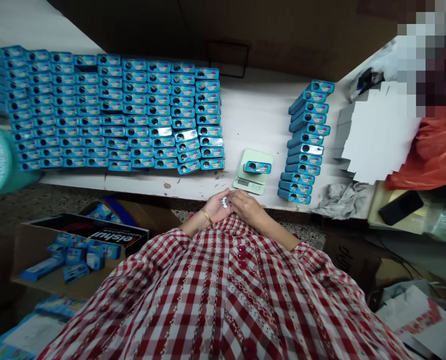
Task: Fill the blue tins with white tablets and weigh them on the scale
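Observation:
My left hand (pixel 217 206), with a gold bangle at its wrist, is cupped palm up at the table's front edge. Several small white oval pieces (pixel 224 202) lie in it. My right hand (pixel 245 206) meets it from the right, fingers bent and pressed together over the left palm; whatever they pinch is hidden. Just beyond both hands stands a pale green digital scale (pixel 244 176). On its plate sits one small blue tin (pixel 258 167) with a round dark window and printed label.
Rows of blue tins (pixel 110 107) fill the table's left side. Another column of tins (pixel 304 145) stands right of the scale. A turquoise tub (pixel 11 160) of white pieces is far left. Below sits a carton (pixel 31 250) of blue packs. A phone (pixel 401 207) lies at right.

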`<state>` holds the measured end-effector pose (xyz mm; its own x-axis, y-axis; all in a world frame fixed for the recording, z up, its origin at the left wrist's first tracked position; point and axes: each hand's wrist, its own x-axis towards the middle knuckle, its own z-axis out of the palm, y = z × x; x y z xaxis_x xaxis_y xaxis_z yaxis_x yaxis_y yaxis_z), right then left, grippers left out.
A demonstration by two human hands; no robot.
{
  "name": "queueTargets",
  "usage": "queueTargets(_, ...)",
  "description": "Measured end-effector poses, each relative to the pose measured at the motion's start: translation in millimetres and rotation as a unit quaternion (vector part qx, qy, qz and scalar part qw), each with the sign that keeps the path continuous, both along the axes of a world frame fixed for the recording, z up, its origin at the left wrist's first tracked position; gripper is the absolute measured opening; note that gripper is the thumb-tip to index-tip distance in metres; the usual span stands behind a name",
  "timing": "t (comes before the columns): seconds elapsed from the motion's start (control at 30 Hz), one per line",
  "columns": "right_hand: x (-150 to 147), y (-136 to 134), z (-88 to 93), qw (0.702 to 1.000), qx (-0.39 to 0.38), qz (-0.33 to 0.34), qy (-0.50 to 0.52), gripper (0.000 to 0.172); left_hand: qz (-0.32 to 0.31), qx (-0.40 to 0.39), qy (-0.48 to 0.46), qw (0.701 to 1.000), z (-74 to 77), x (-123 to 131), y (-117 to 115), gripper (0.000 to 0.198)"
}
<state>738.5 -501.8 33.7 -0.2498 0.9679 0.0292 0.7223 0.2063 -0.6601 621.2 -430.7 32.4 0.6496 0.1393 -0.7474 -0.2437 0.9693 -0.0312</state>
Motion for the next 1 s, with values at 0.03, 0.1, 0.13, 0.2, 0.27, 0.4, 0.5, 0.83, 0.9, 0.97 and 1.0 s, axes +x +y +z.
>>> queueTargets(0.03, 3, 1, 0.0, 1.0, 0.003, -0.004, 0.007, 0.022, 0.0, -0.002, -0.006, 1.0, 1.2, 3, 1, 0.034)
queueTargets(0.1, 6, 2, 0.8, 1.0, -0.001, -0.012, 0.01, 0.023, -0.009, -0.009, -0.02, 1.0, 4.0, 9, 3, 0.036)
queueTargets(0.13, 8, 3, 1.1, 1.0, -0.008, -0.015, 0.008, 0.023, -0.014, -0.009, -0.022, 1.0, 5.4, 11, 4, 0.037)
queueTargets(0.2, 9, 4, 1.4, 0.999, -0.022, -0.023, 0.005, 0.021, -0.02, -0.005, -0.019, 1.0, 7.5, 16, 5, 0.037)
queueTargets(0.27, 11, 4, 1.3, 0.999, -0.018, -0.035, 0.017, 0.018, -0.017, 0.002, -0.011, 1.0, 8.3, 19, 5, 0.036)
queueTargets(0.4, 25, 8, 3.8, 0.992, 0.026, -0.096, 0.081, 0.015, 0.02, 0.022, 0.006, 1.0, 8.0, 26, 5, 0.029)
queueTargets(0.5, 46, 16, 7.5, 0.98, 0.045, -0.181, 0.072, 0.015, 0.017, 0.028, 0.003, 0.999, 9.5, 29, 11, 0.029)
queueTargets(0.83, 72, 48, 0.1, 0.962, -0.021, -0.256, -0.097, 0.017, 0.001, 0.057, 0.022, 0.998, 10.6, 17, 18, 0.03)
queueTargets(0.9, 74, 51, 0.1, 0.966, -0.007, -0.248, -0.072, 0.016, -0.001, 0.054, 0.023, 0.998, 11.4, 15, 18, 0.029)
queueTargets(0.97, 79, 52, 2.5, 0.969, 0.003, -0.244, -0.05, 0.016, -0.001, 0.053, 0.022, 0.998, 11.9, 15, 18, 0.029)
queueTargets(1.0, 81, 51, 4.9, 0.969, 0.011, -0.245, -0.039, 0.016, 0.001, 0.052, 0.02, 0.998, 11.7, 15, 19, 0.029)
